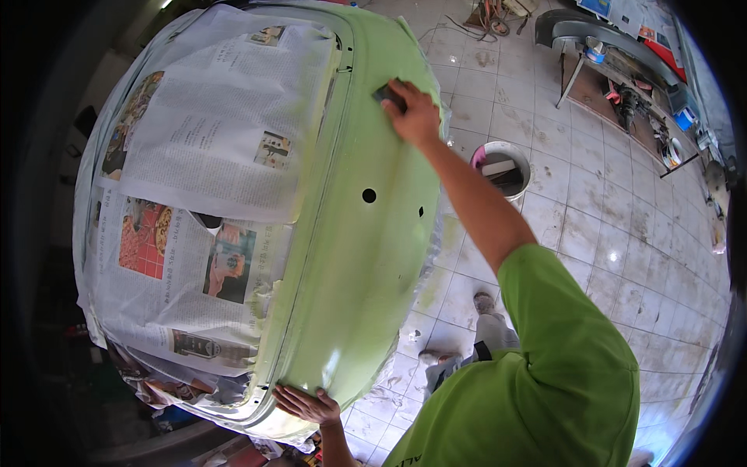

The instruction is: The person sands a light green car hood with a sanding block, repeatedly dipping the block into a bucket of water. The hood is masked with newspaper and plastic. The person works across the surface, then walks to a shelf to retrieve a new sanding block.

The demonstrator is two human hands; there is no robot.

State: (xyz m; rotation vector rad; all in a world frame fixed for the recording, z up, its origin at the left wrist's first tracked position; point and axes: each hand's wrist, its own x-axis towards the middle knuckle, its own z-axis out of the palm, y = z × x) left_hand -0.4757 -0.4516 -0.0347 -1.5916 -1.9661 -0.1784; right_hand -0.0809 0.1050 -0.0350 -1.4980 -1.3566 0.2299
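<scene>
A light green car body panel (342, 233) runs down the middle, curved and smooth, with a round dark hole partway along it. Near its far end my right hand (415, 117) presses a small dark sanding block (389, 95) against the surface, fingers wrapped over it. My left hand (310, 405) lies flat on the near end of the panel, fingers stretched out and holding nothing. Left of the green strip, newspaper sheets (202, 140) and thin plastic film mask the window area, with green overspray along their edge.
A white bucket (520, 196) with a pale piece and dark contents stands on the dirty tiled floor (545, 144), right of the panel. Farther right, a workbench (572, 82) carries a grey bumper (599, 25) and a paint can (595, 50). A hose (498, 27) lies at the back.
</scene>
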